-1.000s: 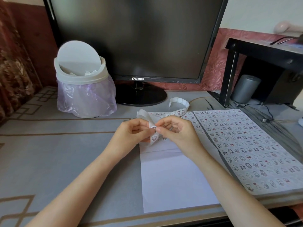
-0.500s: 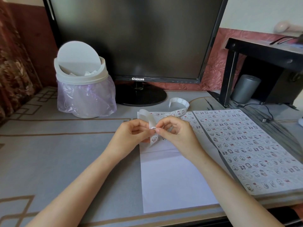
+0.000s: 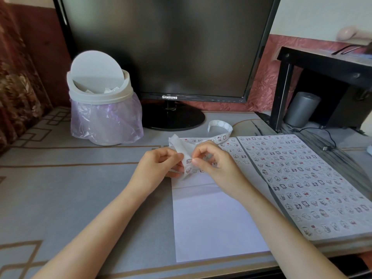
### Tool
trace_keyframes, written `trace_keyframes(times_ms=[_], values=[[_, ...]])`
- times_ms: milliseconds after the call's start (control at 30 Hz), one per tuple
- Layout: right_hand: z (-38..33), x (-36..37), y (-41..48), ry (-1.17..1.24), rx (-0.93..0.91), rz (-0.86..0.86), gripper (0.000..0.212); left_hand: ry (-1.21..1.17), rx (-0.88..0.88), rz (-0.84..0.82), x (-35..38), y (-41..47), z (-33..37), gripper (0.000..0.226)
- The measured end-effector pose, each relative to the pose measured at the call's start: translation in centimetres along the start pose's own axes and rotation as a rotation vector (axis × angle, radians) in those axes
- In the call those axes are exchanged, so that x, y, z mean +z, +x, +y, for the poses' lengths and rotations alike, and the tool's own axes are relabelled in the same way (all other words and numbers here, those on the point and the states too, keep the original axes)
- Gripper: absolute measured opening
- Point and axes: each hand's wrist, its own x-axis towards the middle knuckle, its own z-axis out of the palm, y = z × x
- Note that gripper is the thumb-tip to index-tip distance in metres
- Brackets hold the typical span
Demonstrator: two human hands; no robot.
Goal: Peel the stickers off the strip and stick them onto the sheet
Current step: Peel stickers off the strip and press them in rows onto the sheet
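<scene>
A white sticker strip (image 3: 219, 132) curls over the far end of a white sheet (image 3: 213, 218) that lies in front of me. Several small cartoon stickers sit in rows on the sheet's top part. My left hand (image 3: 159, 168) pinches the near end of the strip and holds it up above the sheet. My right hand (image 3: 213, 164) meets it there, thumb and forefinger pinched on a small sticker (image 3: 189, 161) at the strip's edge. Whether the sticker has come free of the strip is hidden by my fingers.
A second sheet (image 3: 306, 184) full of stickers lies to the right. A lidded white bin (image 3: 100, 101) with a purple bag stands at the back left, a Samsung monitor (image 3: 169, 49) behind. A black shelf (image 3: 326, 63), a grey cylinder (image 3: 302, 108) and a cable (image 3: 322, 135) are at the right.
Both hands stay pinched together at the strip's end, and the fingers have shifted only slightly. The strip's loose end has barely moved.
</scene>
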Motion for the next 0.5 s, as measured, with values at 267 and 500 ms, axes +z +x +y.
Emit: trace_keyframes(times_ms=[267, 500], values=[[0.3, -3.9, 0.0, 0.078, 0.305, 0.235, 0.011, 0.123, -0.02, 0.019, -0.1, 0.2, -0.4, 0.016], [0.6, -5.0, -0.3, 0.003, 0.408, 0.233, 0.004, 0.13, -0.022, 0.017, -0.1, 0.3, -0.4, 0.017]])
